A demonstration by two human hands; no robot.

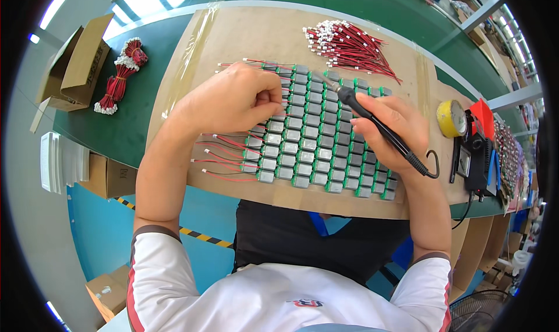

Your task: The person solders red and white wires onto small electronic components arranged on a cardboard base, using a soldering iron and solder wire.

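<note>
My right hand [396, 125] grips a black soldering iron [378, 125], its tip pointing up and left over the far rows of cells. Rows of small grey battery cells [305, 155] with green ends lie in a slanted block on the cardboard sheet. My left hand [239, 99] is closed in a pinch above the left column of cells; whatever its fingertips hold is hidden. Thin red and black wires [224, 151] with white connectors stick out leftward from that column, some passing under my left hand.
A pile of red wires [349, 46] lies at the far side, and bundled wires [119, 78] lie left near an open cardboard box [84, 61]. On the right are yellow tape [451, 118] and a black soldering station [478, 163]. The iron's cord loops beside my right wrist.
</note>
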